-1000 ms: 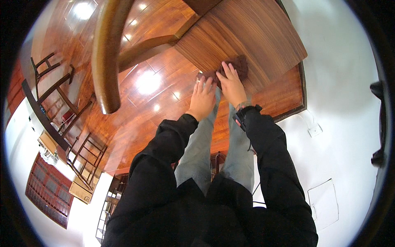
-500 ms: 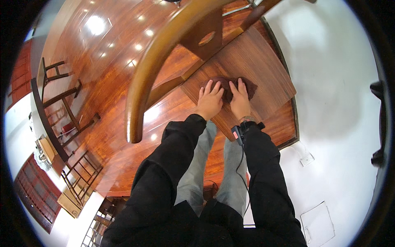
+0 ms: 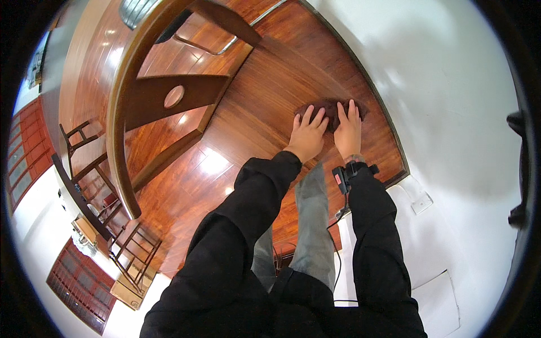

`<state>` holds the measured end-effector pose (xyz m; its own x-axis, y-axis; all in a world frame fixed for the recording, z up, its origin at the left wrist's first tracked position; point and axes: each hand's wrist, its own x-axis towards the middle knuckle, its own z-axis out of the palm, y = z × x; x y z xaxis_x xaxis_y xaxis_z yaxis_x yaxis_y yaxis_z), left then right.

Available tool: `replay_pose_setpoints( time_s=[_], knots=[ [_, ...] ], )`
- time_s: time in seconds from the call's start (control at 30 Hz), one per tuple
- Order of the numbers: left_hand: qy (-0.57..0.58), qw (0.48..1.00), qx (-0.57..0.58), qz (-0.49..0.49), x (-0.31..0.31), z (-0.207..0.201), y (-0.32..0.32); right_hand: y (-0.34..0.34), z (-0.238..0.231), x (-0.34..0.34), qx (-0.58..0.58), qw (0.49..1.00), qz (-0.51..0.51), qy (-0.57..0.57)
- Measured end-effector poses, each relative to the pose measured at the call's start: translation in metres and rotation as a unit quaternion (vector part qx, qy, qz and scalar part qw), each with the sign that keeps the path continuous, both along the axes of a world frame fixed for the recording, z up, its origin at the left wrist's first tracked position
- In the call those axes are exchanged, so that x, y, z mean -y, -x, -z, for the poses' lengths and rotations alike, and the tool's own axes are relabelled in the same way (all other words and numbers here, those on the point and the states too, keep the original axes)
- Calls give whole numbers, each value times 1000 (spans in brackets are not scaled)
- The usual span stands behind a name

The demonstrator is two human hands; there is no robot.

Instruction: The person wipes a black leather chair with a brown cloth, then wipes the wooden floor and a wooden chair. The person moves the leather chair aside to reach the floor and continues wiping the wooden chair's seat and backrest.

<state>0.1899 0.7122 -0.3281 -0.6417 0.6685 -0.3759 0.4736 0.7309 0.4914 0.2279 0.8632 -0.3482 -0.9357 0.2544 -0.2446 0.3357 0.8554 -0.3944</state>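
A wooden chair tips its broad brown seat (image 3: 248, 104) toward me, and a dark brown cloth (image 3: 331, 110) lies bunched at the seat's right end. On the cloth's left part rests my left hand (image 3: 307, 137), its fingers spread and stretched out. Beside it, my right hand (image 3: 347, 132) lies flat on the cloth's right part, fingers also extended. Both palms face down. Parts of the cloth are hidden under the fingers. The chair's curved top rail (image 3: 117, 112) and its back panel (image 3: 152, 101) with an oval hole are to the left of my hands.
A white wall (image 3: 451, 141) with a socket plate (image 3: 421, 203) rises close on the right. Glossy reddish wood floor (image 3: 186, 225) spreads below the chair. A cable (image 3: 338, 265) hangs from a small device (image 3: 341, 179) at my right wrist. Dark-framed stools (image 3: 135, 253) stand at far left.
The chair has turned in view, its back swinging left and its seat angling differently. My hands and the cloth have shifted right, both hands still spread on the cloth.
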Motion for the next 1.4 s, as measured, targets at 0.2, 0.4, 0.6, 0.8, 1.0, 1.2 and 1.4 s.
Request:
replay_pose_setpoints(
  time_s=[0.2, 0.4, 0.6, 0.8, 1.0, 1.2, 1.4],
  knots=[
    [-19, 992, -53, -116, -19, 14, 57, 69, 12, -4, -37, 995, -71, 65],
    [12, 973, -126, -192, 45, 22, 122, 163, 23, 59, -76, 981, -175, 40],
    [-22, 959, -154, -237, 75, 40, 144, 211, 37, 89, -120, 962, -241, 35],
    [-4, 953, -105, -283, 44, 32, 115, 178, 27, 65, -94, 963, -244, 64],
    [-40, 978, -61, -196, 6, 9, 21, 77, 6, 3, -13, 971, -232, 49],
    [-48, 987, 30, -150, -21, -7, -60, -18, -8, -23, 37, 985, -155, 73],
    [-51, 992, 28, -110, -2, 1, -88, -57, -6, 3, 24, 993, -85, 83]
  ],
)
